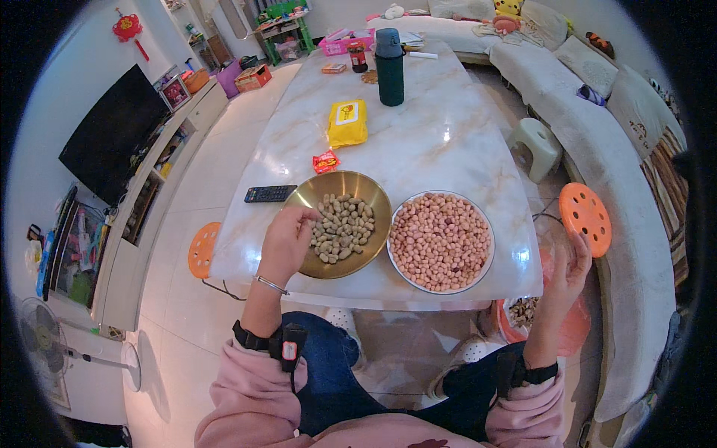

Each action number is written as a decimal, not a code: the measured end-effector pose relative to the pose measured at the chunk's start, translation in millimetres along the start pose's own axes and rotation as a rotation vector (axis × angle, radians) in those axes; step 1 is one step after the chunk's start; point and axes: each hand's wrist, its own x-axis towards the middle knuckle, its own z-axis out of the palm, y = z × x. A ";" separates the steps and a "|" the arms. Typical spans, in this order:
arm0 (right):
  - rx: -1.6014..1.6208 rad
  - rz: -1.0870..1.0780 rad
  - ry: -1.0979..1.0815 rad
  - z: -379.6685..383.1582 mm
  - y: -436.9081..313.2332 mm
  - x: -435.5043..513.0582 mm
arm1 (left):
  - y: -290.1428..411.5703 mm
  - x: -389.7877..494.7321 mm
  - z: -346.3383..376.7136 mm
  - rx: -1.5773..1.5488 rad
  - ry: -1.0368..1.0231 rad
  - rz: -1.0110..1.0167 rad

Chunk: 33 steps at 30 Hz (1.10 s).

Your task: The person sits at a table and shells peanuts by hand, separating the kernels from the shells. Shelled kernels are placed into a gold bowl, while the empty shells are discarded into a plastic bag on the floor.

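A gold-coloured metal bowl (374,193) holds unshelled peanuts (343,227). My left hand (287,238) is over its left rim, with thumb and fingertips close together by the peanuts; whether a peanut is between them cannot be told. Right of that bowl stands a white bowl with a dark rim (492,246), full of shelled pinkish peanut kernels (440,241). My right hand (568,269) is off the table's right edge, its fingers apart and nothing seen in them. Below it, a reddish plastic bag (577,327) lines a container with empty peanut shells (524,311).
On the marble-patterned table (414,145) are a remote control (270,194), a red wrapper (326,162), a yellow wipes pack (347,124) and a dark green bottle (390,73). Orange stools (585,215) flank the table; a sofa (577,134) runs along the right.
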 end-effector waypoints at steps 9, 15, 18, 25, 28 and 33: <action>-0.150 -0.018 -0.158 19.6 -10.9 -17.0 | -5.8 -7.6 11.8 0.346 -0.310 -0.065; -0.103 -0.028 -0.189 21.4 -7.8 -19.5 | -2.4 -6.1 15.0 0.374 -0.338 -0.048; -0.007 0.049 -0.245 23.7 -7.2 -23.9 | 4.3 -3.5 16.5 0.173 -0.242 -0.059; 0.073 0.009 -0.465 41.6 -18.9 -47.1 | 21.3 7.2 30.5 0.083 -0.173 0.112; 0.059 -0.024 -0.481 43.1 -24.7 -47.3 | 18.9 5.6 30.7 0.368 -0.268 0.156; 0.092 -0.005 -0.478 43.5 -26.5 -45.5 | 17.0 -3.7 28.3 0.527 -0.444 0.092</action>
